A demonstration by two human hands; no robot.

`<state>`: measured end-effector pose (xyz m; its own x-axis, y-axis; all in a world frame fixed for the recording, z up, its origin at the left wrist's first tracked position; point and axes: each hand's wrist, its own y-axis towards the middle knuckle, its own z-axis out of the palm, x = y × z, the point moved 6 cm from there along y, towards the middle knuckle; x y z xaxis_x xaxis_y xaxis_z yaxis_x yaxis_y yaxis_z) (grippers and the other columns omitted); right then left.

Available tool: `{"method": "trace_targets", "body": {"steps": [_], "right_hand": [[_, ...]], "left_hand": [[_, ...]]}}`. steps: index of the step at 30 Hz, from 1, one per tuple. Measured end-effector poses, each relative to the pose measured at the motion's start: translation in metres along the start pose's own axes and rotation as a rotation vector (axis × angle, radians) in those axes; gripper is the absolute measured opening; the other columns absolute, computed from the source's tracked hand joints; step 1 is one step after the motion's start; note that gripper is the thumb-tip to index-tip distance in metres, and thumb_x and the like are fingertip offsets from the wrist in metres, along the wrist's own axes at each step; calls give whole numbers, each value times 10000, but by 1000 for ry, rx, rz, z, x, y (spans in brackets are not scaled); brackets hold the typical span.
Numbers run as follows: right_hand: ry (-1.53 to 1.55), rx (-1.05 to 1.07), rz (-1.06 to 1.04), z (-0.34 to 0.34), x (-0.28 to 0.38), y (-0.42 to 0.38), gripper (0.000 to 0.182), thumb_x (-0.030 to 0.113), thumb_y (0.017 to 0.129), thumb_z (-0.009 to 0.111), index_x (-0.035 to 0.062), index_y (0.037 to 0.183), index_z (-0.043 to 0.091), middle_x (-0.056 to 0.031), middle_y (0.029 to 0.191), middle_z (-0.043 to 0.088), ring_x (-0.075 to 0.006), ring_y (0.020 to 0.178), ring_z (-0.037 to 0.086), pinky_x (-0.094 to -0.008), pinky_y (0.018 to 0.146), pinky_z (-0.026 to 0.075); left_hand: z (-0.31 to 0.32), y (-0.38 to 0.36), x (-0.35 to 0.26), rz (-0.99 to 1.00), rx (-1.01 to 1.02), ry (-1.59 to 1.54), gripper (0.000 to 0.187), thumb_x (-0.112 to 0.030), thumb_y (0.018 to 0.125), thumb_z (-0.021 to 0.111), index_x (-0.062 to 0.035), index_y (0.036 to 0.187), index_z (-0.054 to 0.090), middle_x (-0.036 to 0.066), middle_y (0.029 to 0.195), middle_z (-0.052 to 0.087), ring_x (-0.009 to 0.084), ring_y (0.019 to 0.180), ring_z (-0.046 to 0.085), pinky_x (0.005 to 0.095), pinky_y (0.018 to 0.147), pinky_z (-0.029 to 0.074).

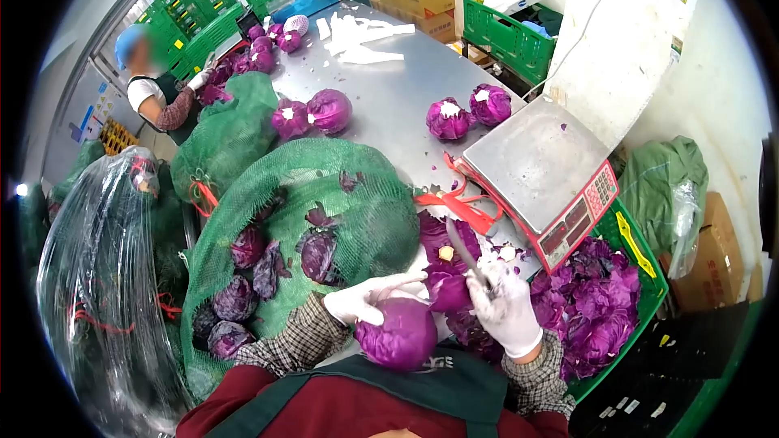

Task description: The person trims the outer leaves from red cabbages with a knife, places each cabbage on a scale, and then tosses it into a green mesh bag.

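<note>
My left hand (372, 295), in a white glove, holds a peeled red cabbage (398, 336) close to my apron, its thumb on the near side and its fingers over the top. In my gloved right hand (506, 305) is a knife (461, 242), its blade pointing up and away from me. Loose purple cabbage leaves (446, 288) lie between the hands, with a pale cut stem piece (445, 253) on them. Left of my left hand, a green mesh sack (365, 195) lies open with several unpeeled cabbages (235, 298) inside.
A scale (531, 162) stands at the right, beside a green crate (659, 285) heaped with leaves. An orange-handled tool (462, 209) lies by it. Trimmed cabbages (329, 111) and white strips (357, 36) are on the metal table (389, 97). A co-worker (158, 89) stands at the far left.
</note>
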<state>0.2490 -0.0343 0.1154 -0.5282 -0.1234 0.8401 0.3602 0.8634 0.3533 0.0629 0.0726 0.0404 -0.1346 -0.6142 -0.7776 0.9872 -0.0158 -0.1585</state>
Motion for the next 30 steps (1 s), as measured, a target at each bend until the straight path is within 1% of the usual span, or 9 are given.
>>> {"method": "trace_targets", "body": {"steps": [2,7,10,11,14,20,24,26,30], "right_hand": [[-119,-70,-105,-1,-4,9,142,-22,824,654,-13,956,602,-145,787,579,-318,666,563,-400,619,468],[-452,-171,-6,13,-68,1,176,21,823,692,-9,960,587,-136,901,598,-288,792,601,-366,669,502],[456,-91,267,22,-67,-10,247,55,813,736,4,1016,604,-82,1002,609,-170,843,608,-292,702,505],[454,87,196,15,-30,-2,265,127,840,747,3,1042,630,-49,1029,650,-142,920,615,-299,810,516],[370,503,119,28,2,-16,331,101,770,797,26,1042,625,-71,1017,615,-145,869,598,-266,709,501],[119,481,-172,31,14,-18,294,105,765,779,25,1013,642,-106,897,625,-255,743,643,-318,636,543],[-19,329,-177,25,9,-12,256,36,755,723,35,996,637,-111,841,635,-275,725,656,-347,627,548],[-266,243,-67,27,-19,1,132,54,820,657,32,943,613,-135,846,618,-325,700,609,-401,605,505],[-325,-4,-48,39,-87,12,93,33,863,603,10,952,613,-143,875,615,-324,851,597,-415,723,499]], "left_hand": [[4,1,3,-35,39,120,1268,-434,680,862,-28,1542,25,118,1523,292,229,1378,352,382,1134,284],[12,13,-10,55,205,215,1199,-268,728,847,-107,1554,-7,164,1466,400,280,1374,358,426,1160,186],[12,13,-12,-35,154,210,1187,-338,749,837,-97,1551,-4,222,1455,412,282,1372,370,423,1136,260],[11,12,-8,-88,116,141,1175,-311,755,835,-96,1551,-1,222,1455,409,280,1368,375,419,1130,274],[4,15,2,-181,67,52,1124,-231,773,824,-75,1548,25,177,1502,341,270,1355,392,398,1114,318],[-13,19,17,-136,15,203,1024,-143,810,777,-96,1552,73,127,1474,408,205,1287,436,366,1101,327],[-11,25,21,-229,108,229,1032,-381,783,797,-3,1519,182,139,1596,157,233,1456,198,405,1177,193],[-20,24,12,-312,56,793,1137,-303,739,853,22,1518,90,215,1538,264,254,1387,326,394,1122,316],[10,43,-1,-191,229,91,1118,-275,764,832,-109,1552,56,278,1385,463,318,1282,478,421,1080,375]]}}
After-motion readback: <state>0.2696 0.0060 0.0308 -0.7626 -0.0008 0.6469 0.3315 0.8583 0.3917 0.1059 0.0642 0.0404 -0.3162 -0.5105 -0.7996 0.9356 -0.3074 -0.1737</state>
